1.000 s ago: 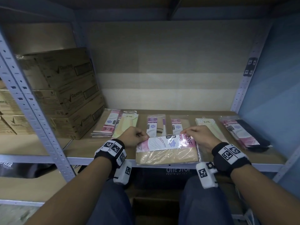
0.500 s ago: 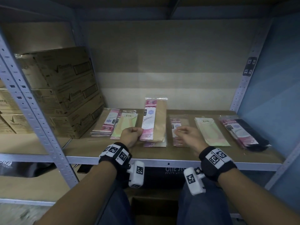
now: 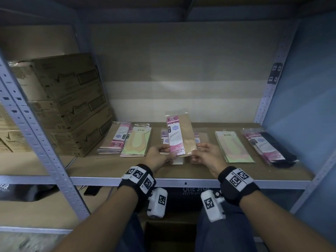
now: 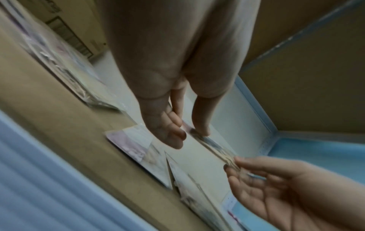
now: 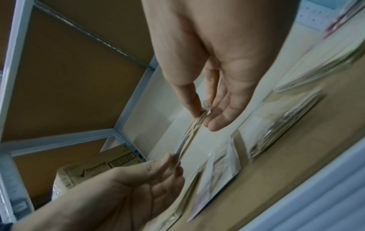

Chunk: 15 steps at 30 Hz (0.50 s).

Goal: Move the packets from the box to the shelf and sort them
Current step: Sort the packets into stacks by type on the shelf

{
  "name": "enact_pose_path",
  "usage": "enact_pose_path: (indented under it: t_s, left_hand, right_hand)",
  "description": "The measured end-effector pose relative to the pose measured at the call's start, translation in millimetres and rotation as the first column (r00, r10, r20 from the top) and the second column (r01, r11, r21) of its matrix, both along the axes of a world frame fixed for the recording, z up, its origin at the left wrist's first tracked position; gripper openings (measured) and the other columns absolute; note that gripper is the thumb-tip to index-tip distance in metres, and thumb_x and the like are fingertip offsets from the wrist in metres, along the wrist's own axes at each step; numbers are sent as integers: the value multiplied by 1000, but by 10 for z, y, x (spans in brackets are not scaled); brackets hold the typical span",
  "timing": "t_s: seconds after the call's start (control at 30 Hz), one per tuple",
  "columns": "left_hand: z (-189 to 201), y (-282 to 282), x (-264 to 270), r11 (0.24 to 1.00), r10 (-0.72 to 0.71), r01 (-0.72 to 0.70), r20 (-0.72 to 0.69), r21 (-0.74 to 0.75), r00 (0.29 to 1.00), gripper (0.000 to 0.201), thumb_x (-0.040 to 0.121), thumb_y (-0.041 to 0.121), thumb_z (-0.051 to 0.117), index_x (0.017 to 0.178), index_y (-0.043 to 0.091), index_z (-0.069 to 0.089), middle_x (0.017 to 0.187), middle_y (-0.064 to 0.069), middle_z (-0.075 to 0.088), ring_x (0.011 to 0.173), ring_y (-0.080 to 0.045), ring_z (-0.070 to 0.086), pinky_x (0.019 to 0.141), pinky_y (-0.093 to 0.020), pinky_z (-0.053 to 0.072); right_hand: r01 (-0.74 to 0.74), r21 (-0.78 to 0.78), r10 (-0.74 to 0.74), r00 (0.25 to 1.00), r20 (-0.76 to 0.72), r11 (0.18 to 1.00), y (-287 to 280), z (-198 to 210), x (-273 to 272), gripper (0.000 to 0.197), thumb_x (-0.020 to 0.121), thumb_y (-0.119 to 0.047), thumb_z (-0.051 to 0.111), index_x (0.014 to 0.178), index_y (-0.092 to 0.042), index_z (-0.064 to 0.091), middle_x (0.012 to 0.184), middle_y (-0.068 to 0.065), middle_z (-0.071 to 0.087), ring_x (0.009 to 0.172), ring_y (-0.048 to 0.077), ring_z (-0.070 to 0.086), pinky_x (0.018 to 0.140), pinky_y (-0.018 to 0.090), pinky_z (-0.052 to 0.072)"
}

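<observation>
The head view is dim, with a weak pale patch of light on the back wall (image 3: 181, 91) and deep shadow under the shelf (image 3: 181, 180). Straight posts bend outward at the left and right edges (wide lens). Both wrist views are brighter but soft; motion blur smears the near shelf edge and the packets (image 4: 138, 150).

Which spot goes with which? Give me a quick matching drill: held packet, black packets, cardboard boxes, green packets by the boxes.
1. held packet
2. black packets
3. cardboard boxes
4. green packets

A. far right of the shelf
B. stacked at the shelf's left end
C. upright, pinched by left hand and right hand
D. flat, left of the hands

Pairs: 1-C, 2-A, 3-B, 4-D
</observation>
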<state>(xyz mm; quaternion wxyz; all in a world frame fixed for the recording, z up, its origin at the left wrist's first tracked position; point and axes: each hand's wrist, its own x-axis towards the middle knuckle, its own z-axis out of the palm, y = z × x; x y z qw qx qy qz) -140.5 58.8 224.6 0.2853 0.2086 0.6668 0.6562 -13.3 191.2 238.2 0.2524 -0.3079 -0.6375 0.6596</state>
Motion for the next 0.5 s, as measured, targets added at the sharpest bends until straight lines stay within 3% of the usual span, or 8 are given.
enact_pose_path:
  t_s: [0.17,0.23,0.27,0.33,0.43,0.5]
  left_hand:
    - [-33,231,132,995,-7,-18,-248,-98,969,37,77,-4,72,109,6,57,86,-1,59,76,-18,60,83,-40,57]
    - [-68,349,174,991,-12,-36,-351,-132,936,38,76,3,75,110,5,59,87,-1,59,73,-13,58,79,-34,57]
    - [-87,404,196,986,-27,-43,-407,-162,913,34,77,7,75,108,7,61,87,1,59,71,-8,56,75,-26,55]
    - [-114,496,239,974,-69,-49,-494,-221,866,27,80,11,74,105,9,64,86,5,58,71,-4,53,67,-11,46]
    - [-122,618,302,961,-117,-49,-561,-272,819,26,84,14,69,108,9,64,90,4,59,79,-9,54,73,-15,43]
    - [-140,680,326,943,-154,-65,-601,-327,785,26,85,15,68,110,10,65,95,0,63,84,-12,56,78,-19,43]
  right_hand:
    - [74,217,-105,986,132,973,194,-52,89,42,80,2,69,120,4,56,88,6,58,68,17,61,56,17,55]
    - [70,370,-157,965,211,926,275,-63,131,48,81,-6,70,126,-3,55,80,2,57,73,14,59,70,19,50]
    - [53,437,-177,952,248,898,313,-66,159,47,82,-9,69,127,-5,55,79,1,57,77,13,57,77,19,45]
    - [18,517,-206,928,310,856,375,-67,212,43,85,-13,67,125,-6,58,89,3,64,86,13,57,81,19,41]
    - [-58,578,-226,885,407,814,440,-85,260,39,88,-17,64,125,-7,59,113,7,67,100,19,60,88,23,43]
    - [-93,607,-243,860,448,789,481,-131,264,36,89,-19,62,123,-8,60,117,8,66,107,22,61,92,27,45]
